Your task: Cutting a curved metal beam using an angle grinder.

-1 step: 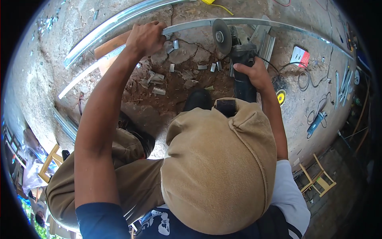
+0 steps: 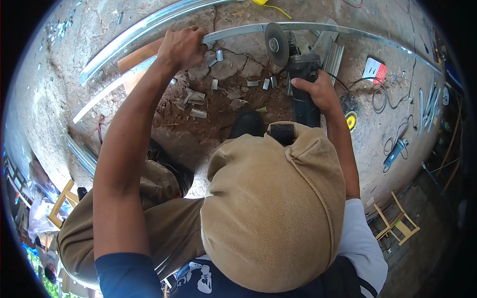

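Note:
My left hand [image 2: 181, 47] is closed around the end of a long silver metal channel [image 2: 318, 26] that lies across cracked earth. In my right hand [image 2: 318, 92] is the black body of an angle grinder [image 2: 298, 64], whose round disc [image 2: 275, 43] stands upright against the channel, right of my left hand. Several short cut-off metal pieces [image 2: 218, 84] are scattered on the ground below the channel. A tan cap [image 2: 273, 208] fills the lower middle and hides part of the grinder's handle. A black shoe [image 2: 247, 124] shows just above the cap.
A second metal channel [image 2: 149, 25] and a wooden plank [image 2: 139, 57] lie at the upper left. More channels [image 2: 84, 159] lie at the left. At the right are a yellow tape measure [image 2: 352, 120], cables [image 2: 392, 99], a red and white box [image 2: 375, 69], a blue tool [image 2: 395, 151] and a wooden frame [image 2: 397, 221].

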### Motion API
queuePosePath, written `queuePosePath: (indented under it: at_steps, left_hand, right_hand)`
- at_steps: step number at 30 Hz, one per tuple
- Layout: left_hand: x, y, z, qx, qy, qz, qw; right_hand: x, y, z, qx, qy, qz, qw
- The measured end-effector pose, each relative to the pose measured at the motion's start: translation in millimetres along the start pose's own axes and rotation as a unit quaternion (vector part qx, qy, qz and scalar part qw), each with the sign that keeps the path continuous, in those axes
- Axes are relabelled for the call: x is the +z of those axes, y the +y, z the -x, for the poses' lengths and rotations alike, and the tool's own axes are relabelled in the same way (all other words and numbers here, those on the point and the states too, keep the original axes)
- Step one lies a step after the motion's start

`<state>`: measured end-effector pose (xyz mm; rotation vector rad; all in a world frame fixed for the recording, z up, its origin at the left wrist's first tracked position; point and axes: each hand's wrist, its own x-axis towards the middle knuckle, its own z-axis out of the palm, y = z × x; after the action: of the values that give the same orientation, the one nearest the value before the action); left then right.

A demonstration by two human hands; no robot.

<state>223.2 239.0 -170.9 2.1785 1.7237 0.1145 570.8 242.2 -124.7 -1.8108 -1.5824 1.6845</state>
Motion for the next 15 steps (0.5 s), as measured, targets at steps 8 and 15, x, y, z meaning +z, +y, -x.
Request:
queuePosePath:
  at_steps: [8,15]
  left_hand:
    - [-3.4,-1.3,-4.9,-0.017,-0.058,-0.014,0.998]
    - [-4.8,12.2,10.8,-0.054,-0.096,-0.017,0.994]
  right_hand:
    - [1.1,-1.7,-7.5,-0.023,-0.015,-0.018,0.999]
    - [-4.3,-12.2,14.7,-0.004,-0.02,-0.05,0.999]
